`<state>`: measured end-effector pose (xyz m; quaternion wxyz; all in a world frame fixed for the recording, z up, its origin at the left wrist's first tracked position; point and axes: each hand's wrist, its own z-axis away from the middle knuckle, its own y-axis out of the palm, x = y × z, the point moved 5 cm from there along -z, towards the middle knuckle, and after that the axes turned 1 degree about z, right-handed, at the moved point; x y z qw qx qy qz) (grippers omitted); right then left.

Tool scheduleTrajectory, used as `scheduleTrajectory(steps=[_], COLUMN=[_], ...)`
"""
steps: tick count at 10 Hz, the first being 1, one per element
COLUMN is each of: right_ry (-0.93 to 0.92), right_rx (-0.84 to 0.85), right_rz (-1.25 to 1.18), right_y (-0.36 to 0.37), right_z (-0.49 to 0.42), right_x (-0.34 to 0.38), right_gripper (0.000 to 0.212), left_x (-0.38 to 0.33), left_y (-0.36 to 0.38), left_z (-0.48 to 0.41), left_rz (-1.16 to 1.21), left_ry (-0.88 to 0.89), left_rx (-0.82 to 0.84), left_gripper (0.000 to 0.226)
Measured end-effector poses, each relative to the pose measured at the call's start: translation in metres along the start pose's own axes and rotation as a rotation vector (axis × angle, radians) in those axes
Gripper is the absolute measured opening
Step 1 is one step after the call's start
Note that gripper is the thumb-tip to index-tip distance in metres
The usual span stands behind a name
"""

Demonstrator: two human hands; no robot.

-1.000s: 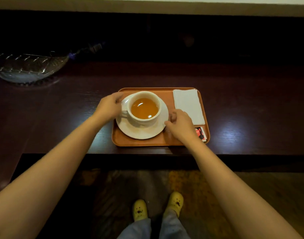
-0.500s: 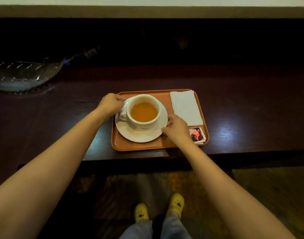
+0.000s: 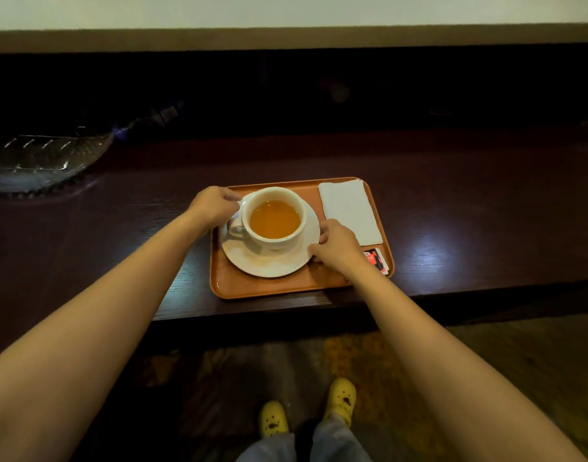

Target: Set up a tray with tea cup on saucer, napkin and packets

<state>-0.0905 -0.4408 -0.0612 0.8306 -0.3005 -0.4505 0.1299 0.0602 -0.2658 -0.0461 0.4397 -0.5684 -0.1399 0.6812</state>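
Observation:
An orange tray (image 3: 269, 288) lies near the front edge of a dark wooden table. On its left half a white saucer (image 3: 262, 265) carries a white cup (image 3: 276, 240) full of amber tea, handle to the left. My left hand (image 3: 212, 206) grips the saucer's far-left rim beside the cup. My right hand (image 3: 337, 246) pinches the saucer's right rim. A folded white napkin (image 3: 350, 211) lies along the tray's right side. Red and white packets (image 3: 377, 260) sit in the tray's front-right corner, partly hidden by my right wrist.
A clear glass dish (image 3: 36, 161) stands on the table (image 3: 469, 211) at the far left. A dark wall panel runs behind the table. Below the table edge are a patterned floor and my yellow shoes (image 3: 340, 396).
The saucer with the cup has shifted slightly left and back on the tray. Both hands stayed on its rim. The camera view has tilted a little.

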Motion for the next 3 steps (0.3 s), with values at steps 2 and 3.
scheduleTrajectory(steps=[2, 3], right_ry=[-0.015, -0.076], right_rx=[0.063, -0.017], right_rz=[0.116, 0.209], right_y=[-0.020, -0.046], right_z=[-0.004, -0.003], right_x=[0.014, 0.026], right_gripper=[0.040, 0.046], left_x=[-0.017, -0.033], left_y=[-0.011, -0.025], left_z=[0.009, 0.016], left_rz=[-0.110, -0.169], left_ry=[0.056, 0.084], left_rx=[0.065, 0.004], left_gripper=[0.025, 0.032])
